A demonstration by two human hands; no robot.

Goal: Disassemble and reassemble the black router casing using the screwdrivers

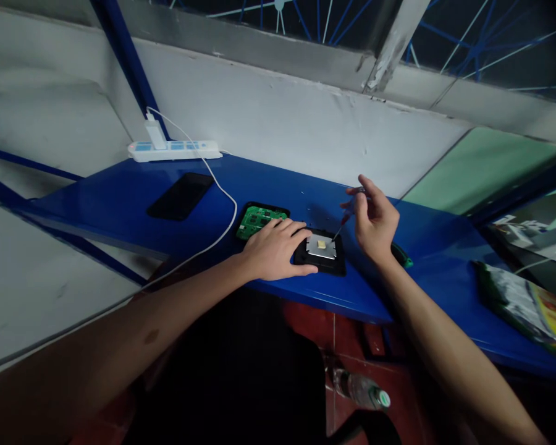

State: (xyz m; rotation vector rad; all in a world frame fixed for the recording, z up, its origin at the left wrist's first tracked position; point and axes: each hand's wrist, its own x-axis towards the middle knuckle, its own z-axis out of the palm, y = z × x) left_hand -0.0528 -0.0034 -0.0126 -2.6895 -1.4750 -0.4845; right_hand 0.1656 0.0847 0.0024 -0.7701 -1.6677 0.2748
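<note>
In the head view my right hand [376, 221] is closed around the handle of a screwdriver [337, 233], whose thin shaft slants down to the left. Its tip meets, or nearly meets, the right part of a silvery metal plate [313, 248] with a pale yellow pad [321, 245] on it. That plate lies in a black plastic cover [336, 267]. My left hand [278, 250] rests flat with fingers stretched out, over the cover's left edge. Partly under those fingertips is a green circuit board [254, 220] in a black housing.
A black phone [180, 196] lies to the left, near a white cable [222, 188] and a power strip [180, 150]. Small dark bits, perhaps screws, lie behind the cover. A green-and-black tool handle [402, 256] is beside my right wrist. A plastic bottle [364, 390] is on the floor.
</note>
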